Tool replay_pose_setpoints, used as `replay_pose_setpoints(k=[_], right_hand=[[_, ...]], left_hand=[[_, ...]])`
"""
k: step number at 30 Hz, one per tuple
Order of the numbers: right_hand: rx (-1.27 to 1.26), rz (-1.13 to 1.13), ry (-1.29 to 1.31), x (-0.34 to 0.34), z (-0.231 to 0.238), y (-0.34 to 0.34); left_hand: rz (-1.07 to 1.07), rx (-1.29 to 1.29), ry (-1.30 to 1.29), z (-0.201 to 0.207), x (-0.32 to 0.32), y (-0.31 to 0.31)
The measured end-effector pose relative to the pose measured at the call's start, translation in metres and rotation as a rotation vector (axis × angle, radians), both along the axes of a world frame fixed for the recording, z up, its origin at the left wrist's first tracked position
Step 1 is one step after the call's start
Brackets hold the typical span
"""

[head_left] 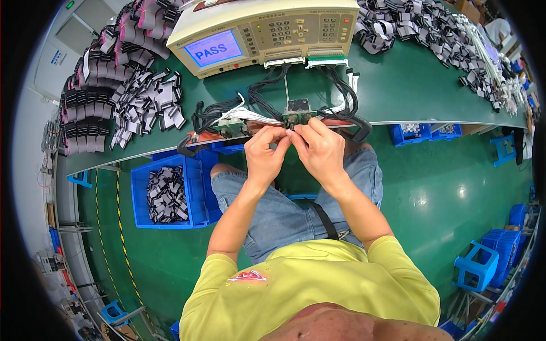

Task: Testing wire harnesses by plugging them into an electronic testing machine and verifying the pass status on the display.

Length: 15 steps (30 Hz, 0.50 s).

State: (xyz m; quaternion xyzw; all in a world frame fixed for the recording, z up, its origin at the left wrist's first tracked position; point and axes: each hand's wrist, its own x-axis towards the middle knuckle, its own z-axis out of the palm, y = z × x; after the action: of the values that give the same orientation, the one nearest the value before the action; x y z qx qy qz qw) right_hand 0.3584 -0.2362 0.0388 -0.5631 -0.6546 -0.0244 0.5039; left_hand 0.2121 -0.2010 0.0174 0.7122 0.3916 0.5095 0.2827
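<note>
My left hand [265, 152] and my right hand [320, 149] meet at the table's front edge. Both are closed, thumbs and fingertips pinched together. Whatever lies between the fingertips is too small and covered to make out. Just beyond them stands a small test fixture [298, 106] with a dark block on top. Black wire bundles [267, 86] run from it up to a beige cable tester [261, 45], whose lit blue screen [212, 50] faces me. Left of my fingers, a second small green board [232, 128] with white wires sits at the edge.
Short grey ribbon cables [149, 105] lie heaped at the left of the green table [398, 91], beside stacked rows of ribbon cables [85, 113]. Another cable heap [421, 28] spreads at the far right. A blue bin [196, 190] of cables stands below, left of my legs. Clamps [362, 129] grip the edge.
</note>
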Motion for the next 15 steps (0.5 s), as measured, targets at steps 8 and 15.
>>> replay_pose_setpoints(k=[8,15], right_hand=[[-0.001,0.033,-0.009,0.001,0.001,-0.003],[-0.05,0.128,0.034,0.011,0.001,-0.007]], left_hand=[[0.006,0.011,-0.013,-0.005,-0.004,-0.005],[-0.049,0.055,-0.039,-0.008,-0.006,-0.006]])
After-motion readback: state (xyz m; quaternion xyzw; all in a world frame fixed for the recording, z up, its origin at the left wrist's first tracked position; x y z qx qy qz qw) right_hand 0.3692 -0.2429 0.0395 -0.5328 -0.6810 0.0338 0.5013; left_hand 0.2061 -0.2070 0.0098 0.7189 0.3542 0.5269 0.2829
